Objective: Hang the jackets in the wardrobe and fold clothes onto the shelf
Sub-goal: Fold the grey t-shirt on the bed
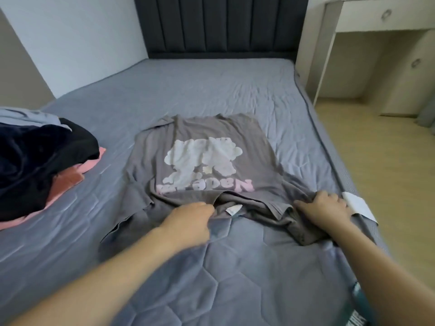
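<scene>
A: What sits nearest, at the bottom of the frame?

B: Two bare forearms reaching in from the lower corners over the quilted blue-grey bed [235, 267]. The left hand [188, 220], just below centre, has its fingers curled and pinches the grey T-shirt [146, 156] at the neck edge, beside a small white label [233, 210]. The right hand [322, 208], at centre right, lies on top of bunched grey fabric with its fingers bent into the folds, gripping that shoulder of the shirt.

A: And the shirt itself?

B: It lies spread on the bed in the middle of the frame, collar end toward the camera and hem away, so its print reads upside down: a white cloud-like figure [202, 158] with pink lettering [204, 185] under it. The near sleeves are rumpled; the far part is fairly flat.

A: Anything beside it?

B: At the left edge, well apart from the shirt, a pile of clothes [35, 161]: dark navy and black pieces on top, pink ones beneath, something pale blue behind. A white tag [360, 205] hangs at the bed's right edge, just beside the right hand.

A: Farther back?

B: A dark padded headboard [221, 24] at top centre, a white desk [381, 15] with drawers in the upper right, and pale wooden floor [388, 172] along the right.
</scene>
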A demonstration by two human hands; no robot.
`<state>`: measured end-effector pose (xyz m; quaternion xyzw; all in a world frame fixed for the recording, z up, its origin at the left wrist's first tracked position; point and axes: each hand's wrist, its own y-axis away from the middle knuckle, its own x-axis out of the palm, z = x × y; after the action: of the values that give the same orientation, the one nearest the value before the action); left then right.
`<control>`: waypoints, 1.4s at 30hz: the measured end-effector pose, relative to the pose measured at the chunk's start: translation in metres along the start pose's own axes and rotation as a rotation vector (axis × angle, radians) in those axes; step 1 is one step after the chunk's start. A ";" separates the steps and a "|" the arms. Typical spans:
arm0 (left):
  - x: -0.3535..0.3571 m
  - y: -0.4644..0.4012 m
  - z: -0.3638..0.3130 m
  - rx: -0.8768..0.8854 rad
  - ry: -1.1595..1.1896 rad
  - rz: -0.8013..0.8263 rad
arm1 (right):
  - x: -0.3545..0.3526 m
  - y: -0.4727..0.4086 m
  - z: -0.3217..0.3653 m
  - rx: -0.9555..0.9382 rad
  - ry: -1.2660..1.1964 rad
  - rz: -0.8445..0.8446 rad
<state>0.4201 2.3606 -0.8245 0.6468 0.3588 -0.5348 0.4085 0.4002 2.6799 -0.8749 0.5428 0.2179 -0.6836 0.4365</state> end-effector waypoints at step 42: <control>0.027 0.064 0.183 -0.786 0.867 -0.223 | 0.125 0.144 0.234 -1.073 0.074 0.254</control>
<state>0.4091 2.1678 -0.8590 0.5649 0.7297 -0.0884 0.3750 0.3868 2.3787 -0.8919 0.2899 0.4835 -0.3991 0.7231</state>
